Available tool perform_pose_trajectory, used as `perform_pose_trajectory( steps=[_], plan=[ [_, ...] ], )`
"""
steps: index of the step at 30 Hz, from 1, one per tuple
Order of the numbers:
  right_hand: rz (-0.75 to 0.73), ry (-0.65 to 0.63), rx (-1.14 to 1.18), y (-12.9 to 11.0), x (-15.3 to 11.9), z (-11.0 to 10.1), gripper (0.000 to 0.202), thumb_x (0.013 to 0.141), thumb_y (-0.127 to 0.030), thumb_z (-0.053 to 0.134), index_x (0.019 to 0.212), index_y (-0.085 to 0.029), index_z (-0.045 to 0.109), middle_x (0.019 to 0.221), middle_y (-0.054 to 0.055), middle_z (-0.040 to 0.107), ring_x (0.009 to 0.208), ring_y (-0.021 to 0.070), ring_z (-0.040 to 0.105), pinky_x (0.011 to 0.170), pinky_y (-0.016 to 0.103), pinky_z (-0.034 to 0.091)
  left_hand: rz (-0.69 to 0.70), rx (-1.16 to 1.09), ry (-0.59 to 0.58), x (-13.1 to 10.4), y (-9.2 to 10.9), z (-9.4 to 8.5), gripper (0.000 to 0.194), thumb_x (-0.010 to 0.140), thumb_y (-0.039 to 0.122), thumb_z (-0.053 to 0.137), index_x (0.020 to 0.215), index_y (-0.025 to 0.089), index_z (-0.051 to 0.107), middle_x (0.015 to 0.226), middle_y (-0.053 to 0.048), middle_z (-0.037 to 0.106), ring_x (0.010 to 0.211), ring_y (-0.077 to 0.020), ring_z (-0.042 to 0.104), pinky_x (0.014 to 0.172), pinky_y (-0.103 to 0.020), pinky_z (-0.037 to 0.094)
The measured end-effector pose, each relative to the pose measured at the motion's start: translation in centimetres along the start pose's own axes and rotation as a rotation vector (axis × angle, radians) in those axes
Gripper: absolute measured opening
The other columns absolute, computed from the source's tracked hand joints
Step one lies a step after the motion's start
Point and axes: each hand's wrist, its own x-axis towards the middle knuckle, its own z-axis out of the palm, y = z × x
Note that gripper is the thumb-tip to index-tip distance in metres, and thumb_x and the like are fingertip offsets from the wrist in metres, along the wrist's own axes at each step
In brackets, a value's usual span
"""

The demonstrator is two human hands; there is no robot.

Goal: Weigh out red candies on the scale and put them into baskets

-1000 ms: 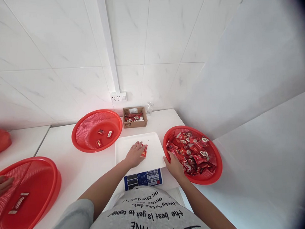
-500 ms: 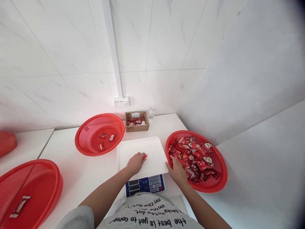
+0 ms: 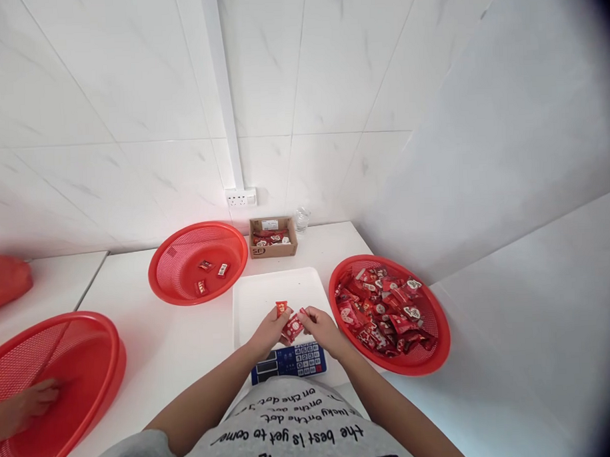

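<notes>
Above the white tray [image 3: 252, 293] of a scale, my two hands are close together. Small red candy packets [image 3: 293, 327] are between them. My left hand [image 3: 269, 333] is closed on a packet whose red-and-yellow end sticks up past the thumb. My right hand [image 3: 322, 329] pinches the corner of a pink-red packet, which also reaches my left fingers. To the right stands a red basket [image 3: 441, 330] heaped with red wrapped packets. Below the tray shows the scale's blue keypad [image 3: 304, 359].
A red basket [image 3: 161, 277] at the back left holds three small packets. A small cardboard box [image 3: 273, 251] of packets and a clear glass [image 3: 302, 219] stand by the wall. Another person's hand [image 3: 33, 404] is inside the red basket [image 3: 101, 322] at the left edge.
My right hand has left the right basket's rim and come over the tray with a packet, meeting my left hand. Another person's hand has entered the left basket, where a packet was lying.
</notes>
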Motion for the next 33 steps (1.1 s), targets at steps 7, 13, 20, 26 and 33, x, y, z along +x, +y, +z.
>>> perform_pose_trajectory(
  steps=[7, 13, 20, 26, 33],
  plan=[
    [0.004, 0.142, 0.117, -0.5, -0.6, -0.5, 0.042, 0.076, -0.061, 0.052, 0.066, -0.021, 0.047, 0.060, -0.003, 0.048, 0.058, 0.0124, 0.047, 0.059, 0.026, 0.040, -0.045, -0.205, -0.069, -0.8, 0.0, -1.1, 0.033, 0.065, 0.031, 0.070, 0.088, 0.019, 0.051, 0.082, 0.000, 0.058, 0.071, -0.0108, 0.057, 0.069, -0.028, 0.049],
    [-0.074, 0.226, -0.071, -0.7, -1.1, -0.5, 0.043, 0.078, -0.062, 0.048, 0.063, -0.021, 0.046, 0.058, -0.002, 0.049, 0.059, 0.0139, 0.046, 0.058, 0.027, 0.039, -0.065, -0.134, -0.243, -1.8, 0.7, -0.3, 0.040, 0.070, 0.047, 0.066, 0.096, 0.018, 0.056, 0.086, -0.003, 0.058, 0.071, -0.0119, 0.055, 0.059, -0.024, 0.045],
    [0.035, -0.020, 0.133, -1.4, -1.8, -0.6, 0.044, 0.078, -0.063, 0.047, 0.070, -0.020, 0.052, 0.059, -0.002, 0.054, 0.058, 0.0132, 0.050, 0.058, 0.026, 0.040, 0.056, -0.092, -0.201, -2.0, 1.7, 0.4, 0.039, 0.070, 0.053, 0.065, 0.073, 0.015, 0.056, 0.063, 0.001, 0.056, 0.057, -0.0092, 0.048, 0.057, -0.023, 0.037],
    [0.043, -0.107, 0.228, -1.7, -2.0, -0.8, 0.041, 0.079, -0.059, 0.050, 0.074, -0.018, 0.053, 0.061, -0.002, 0.054, 0.056, 0.0108, 0.046, 0.054, 0.024, 0.034, 0.110, -0.047, -0.226, -2.4, 2.6, 0.3, 0.036, 0.072, 0.050, 0.064, 0.070, 0.015, 0.057, 0.062, 0.001, 0.055, 0.058, -0.0097, 0.047, 0.059, -0.025, 0.036],
    [-0.039, 0.034, 0.061, -2.4, -1.8, -1.0, 0.039, 0.078, -0.056, 0.052, 0.066, -0.020, 0.050, 0.059, -0.003, 0.050, 0.057, 0.0117, 0.045, 0.057, 0.026, 0.036, 0.128, 0.037, -0.223, -2.5, 3.1, 0.2, 0.039, 0.073, 0.054, 0.060, 0.074, 0.016, 0.056, 0.064, 0.000, 0.055, 0.059, -0.0110, 0.048, 0.059, -0.026, 0.039]
  ],
)
